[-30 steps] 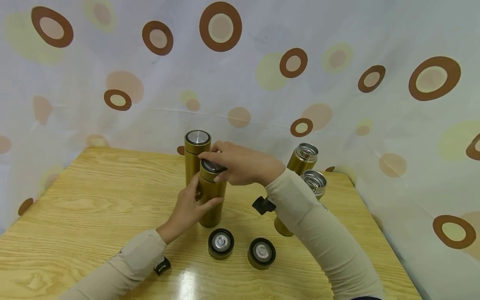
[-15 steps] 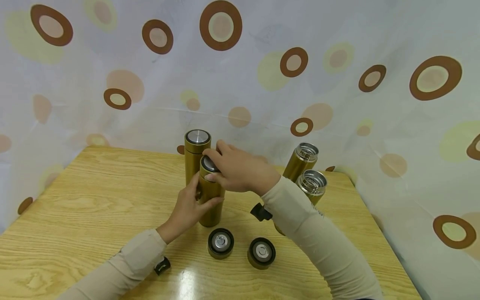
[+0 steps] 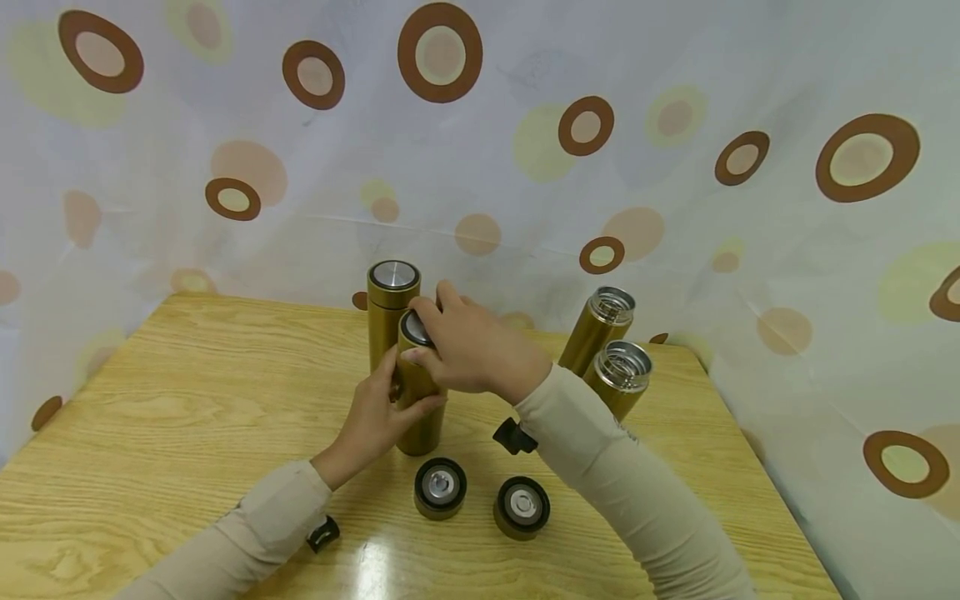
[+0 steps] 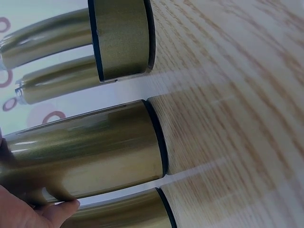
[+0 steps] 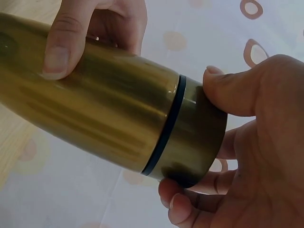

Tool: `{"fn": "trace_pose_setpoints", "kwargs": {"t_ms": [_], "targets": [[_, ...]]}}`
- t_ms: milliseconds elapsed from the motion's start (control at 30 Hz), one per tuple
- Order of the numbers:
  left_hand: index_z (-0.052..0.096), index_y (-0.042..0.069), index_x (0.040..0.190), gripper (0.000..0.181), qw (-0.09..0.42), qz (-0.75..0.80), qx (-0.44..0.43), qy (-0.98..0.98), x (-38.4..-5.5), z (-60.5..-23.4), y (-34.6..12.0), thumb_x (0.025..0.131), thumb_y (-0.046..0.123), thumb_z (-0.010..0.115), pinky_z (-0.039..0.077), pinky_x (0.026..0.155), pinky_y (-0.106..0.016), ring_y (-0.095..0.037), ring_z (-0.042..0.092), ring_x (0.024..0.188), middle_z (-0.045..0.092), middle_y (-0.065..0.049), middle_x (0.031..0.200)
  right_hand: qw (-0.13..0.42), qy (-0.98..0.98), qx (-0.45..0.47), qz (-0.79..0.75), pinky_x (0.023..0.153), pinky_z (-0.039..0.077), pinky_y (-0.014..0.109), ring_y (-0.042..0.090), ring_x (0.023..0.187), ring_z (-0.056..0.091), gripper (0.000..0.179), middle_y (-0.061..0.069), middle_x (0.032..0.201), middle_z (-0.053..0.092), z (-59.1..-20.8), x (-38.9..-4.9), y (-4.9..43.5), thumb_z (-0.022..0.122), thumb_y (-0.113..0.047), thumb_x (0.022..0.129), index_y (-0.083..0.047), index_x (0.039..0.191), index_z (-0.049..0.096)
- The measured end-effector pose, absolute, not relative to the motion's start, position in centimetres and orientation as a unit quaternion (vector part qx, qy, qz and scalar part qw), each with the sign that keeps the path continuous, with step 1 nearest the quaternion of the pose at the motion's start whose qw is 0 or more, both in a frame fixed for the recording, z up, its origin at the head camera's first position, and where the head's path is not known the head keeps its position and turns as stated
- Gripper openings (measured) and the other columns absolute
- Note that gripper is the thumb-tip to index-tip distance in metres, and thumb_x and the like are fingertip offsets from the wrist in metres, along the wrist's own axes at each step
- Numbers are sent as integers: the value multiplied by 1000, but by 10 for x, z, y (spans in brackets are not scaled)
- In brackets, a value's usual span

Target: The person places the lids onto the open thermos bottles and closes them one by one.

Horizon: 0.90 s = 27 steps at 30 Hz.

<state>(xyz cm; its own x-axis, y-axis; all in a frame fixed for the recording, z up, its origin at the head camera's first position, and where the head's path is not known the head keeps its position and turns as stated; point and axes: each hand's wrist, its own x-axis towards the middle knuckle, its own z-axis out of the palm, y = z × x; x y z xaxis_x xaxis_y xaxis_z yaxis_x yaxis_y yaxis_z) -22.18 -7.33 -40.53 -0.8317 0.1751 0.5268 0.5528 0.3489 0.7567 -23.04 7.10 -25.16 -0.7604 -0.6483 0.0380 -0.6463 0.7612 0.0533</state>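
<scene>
A gold thermos flask (image 3: 422,429) stands upright on the wooden table, gripped around its body by my left hand (image 3: 371,423). The left thumb lies across its front, as the right wrist view also shows. From above, my right hand (image 3: 483,348) holds the gold lid (image 5: 202,130), thumb on one side and fingers on the other. The lid sits on the flask, with a dark ring (image 5: 166,126) between lid and body. Close behind stands another gold flask (image 3: 384,329) with its silver-topped lid on.
Two lidless gold flasks (image 3: 596,333) with bare metal mouths stand at the right, partly behind my right forearm. Two loose lids, a left one (image 3: 440,487) and a right one (image 3: 522,507), lie underside up in front. A patterned cloth (image 3: 480,167) hangs behind the table (image 3: 187,400).
My right hand has turned around the lid, its wrist and forearm swinging slightly left and toward me. More of the right-hand flasks shows. My left hand and the flask have stayed in place.
</scene>
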Motion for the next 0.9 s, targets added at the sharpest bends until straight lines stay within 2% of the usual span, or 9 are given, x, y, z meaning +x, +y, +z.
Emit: {"fn": "trace_pose_setpoints", "kwargs": {"t_ms": [267, 633, 767, 900], "targets": [[36, 12, 142, 73, 172, -534, -229, -796, -220, -406, -74, 82, 19, 78, 56, 84, -45, -28, 62, 109, 61, -13, 124, 38, -941, 335, -9, 71, 49, 30, 21, 80, 51, 58, 13, 108, 44, -254, -227, 69, 50, -43, 98, -4, 139, 41], [38, 12, 139, 70, 171, -529, -226, -800, -220, -406, -75, 82, 20, 78, 56, 83, -44, -27, 62, 108, 62, -13, 121, 35, -943, 329, 8, 69, 47, 30, 22, 81, 49, 56, 12, 108, 43, -256, -225, 70, 50, -43, 98, -6, 140, 41], [39, 12, 138, 69, 171, -528, -228, -800, -221, -406, -75, 82, 20, 78, 57, 81, -42, -26, 63, 105, 63, -12, 119, 25, -941, 338, 21, 77, 49, 33, 24, 91, 50, 61, 14, 116, 44, -256, -224, 73, 47, -44, 99, -5, 145, 36], [39, 11, 138, 68, 172, -528, -230, -799, -222, -405, -74, 82, 20, 78, 57, 80, -39, -24, 64, 103, 63, -12, 117, 11, -940, 336, 63, 95, 48, 39, 28, 116, 48, 69, 17, 136, 40, -256, -221, 82, 46, -46, 99, -6, 151, 25]]}}
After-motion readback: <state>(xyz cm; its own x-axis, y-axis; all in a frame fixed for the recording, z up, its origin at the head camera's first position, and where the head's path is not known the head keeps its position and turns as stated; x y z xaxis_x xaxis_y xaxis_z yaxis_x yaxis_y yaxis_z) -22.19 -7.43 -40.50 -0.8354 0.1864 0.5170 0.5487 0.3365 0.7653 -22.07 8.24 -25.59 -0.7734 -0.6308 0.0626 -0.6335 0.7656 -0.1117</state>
